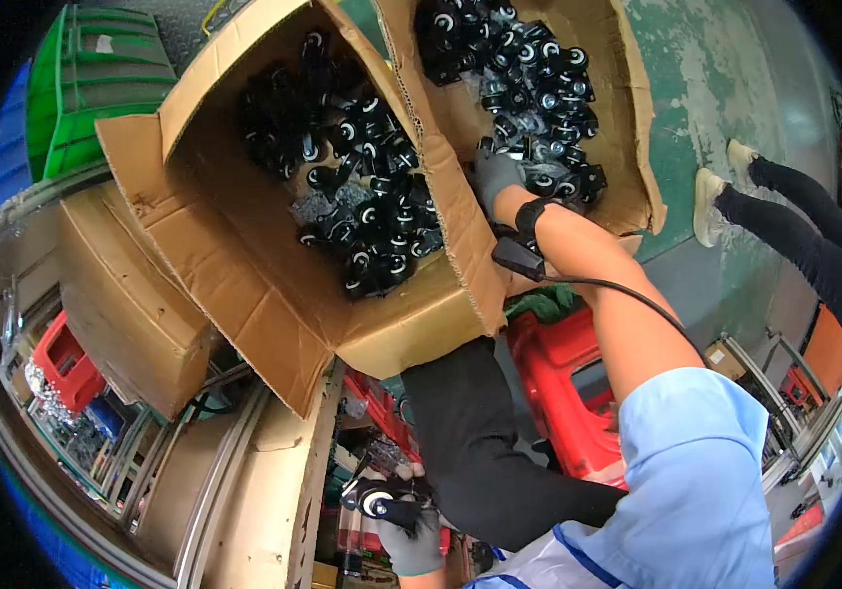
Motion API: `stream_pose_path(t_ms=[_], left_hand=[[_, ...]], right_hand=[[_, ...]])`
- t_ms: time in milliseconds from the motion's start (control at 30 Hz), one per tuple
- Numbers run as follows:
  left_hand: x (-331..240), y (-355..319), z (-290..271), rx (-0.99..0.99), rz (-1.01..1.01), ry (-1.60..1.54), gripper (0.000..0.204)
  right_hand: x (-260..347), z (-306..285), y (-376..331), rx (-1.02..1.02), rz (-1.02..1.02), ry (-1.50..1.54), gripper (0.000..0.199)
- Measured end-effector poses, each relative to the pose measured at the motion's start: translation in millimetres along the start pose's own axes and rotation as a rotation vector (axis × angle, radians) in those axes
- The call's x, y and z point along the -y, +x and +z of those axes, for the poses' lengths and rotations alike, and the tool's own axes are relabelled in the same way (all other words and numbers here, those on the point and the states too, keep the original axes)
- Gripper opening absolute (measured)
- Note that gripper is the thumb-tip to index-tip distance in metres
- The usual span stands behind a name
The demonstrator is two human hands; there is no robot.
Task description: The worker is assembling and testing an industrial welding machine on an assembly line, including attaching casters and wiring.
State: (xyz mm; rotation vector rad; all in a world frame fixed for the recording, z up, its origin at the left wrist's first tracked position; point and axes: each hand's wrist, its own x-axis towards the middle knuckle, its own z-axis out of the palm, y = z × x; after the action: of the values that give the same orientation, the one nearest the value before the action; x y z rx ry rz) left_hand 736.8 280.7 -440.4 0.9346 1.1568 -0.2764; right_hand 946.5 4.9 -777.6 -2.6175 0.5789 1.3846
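Observation:
My right hand (497,179), in a grey glove, reaches into the right cardboard box (622,187). Its fingertips are at the edge of a pile of black caster wheels (550,103); the fingers are mostly hidden, so I cannot tell whether they grip one. A strap with a small black device (519,257) and a cable sits on my right wrist. Low in the view, beside my black-clad leg, my gloved left hand (413,540) is closed on a black caster wheel (378,503) with a pale hub. More caster wheels (367,211) lie in the left cardboard box (234,245), among clear plastic wrap.
A red plastic stool (558,393) stands beside my leg, below the right box. Another closed carton (131,294) and a green crate (97,88) are at the left. A wooden board edge (288,481) runs below the left box. Another person's legs (784,216) are at the right.

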Motion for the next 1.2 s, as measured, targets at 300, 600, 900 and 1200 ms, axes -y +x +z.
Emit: stream_pose_path(t_ms=[300, 600, 900, 1200], left_hand=[[3.3, 3.5, 12.2, -0.039, 0.115, -0.065, 0.033], [26.0, 3.8, -11.9, 0.06, 0.413, 0.4, 0.032], [53.0, -67.2, -56.1, -0.126, 0.284, -0.407, 0.054], [162.3, -140.1, -157.6, -0.267, 0.529, -0.692, 0.06]], right_hand=[[31.2, -7.5, -9.4, 0.074, -0.277, -0.399, 0.029], [-74.5, 25.1, -39.1, -0.147, -0.36, -0.077, 0.047], [-172.5, -13.8, -144.2, 0.668, -0.356, 1.534, 0.034], [-10.0, -65.2, -316.8, 0.87, -0.927, 0.939, 0.041]])
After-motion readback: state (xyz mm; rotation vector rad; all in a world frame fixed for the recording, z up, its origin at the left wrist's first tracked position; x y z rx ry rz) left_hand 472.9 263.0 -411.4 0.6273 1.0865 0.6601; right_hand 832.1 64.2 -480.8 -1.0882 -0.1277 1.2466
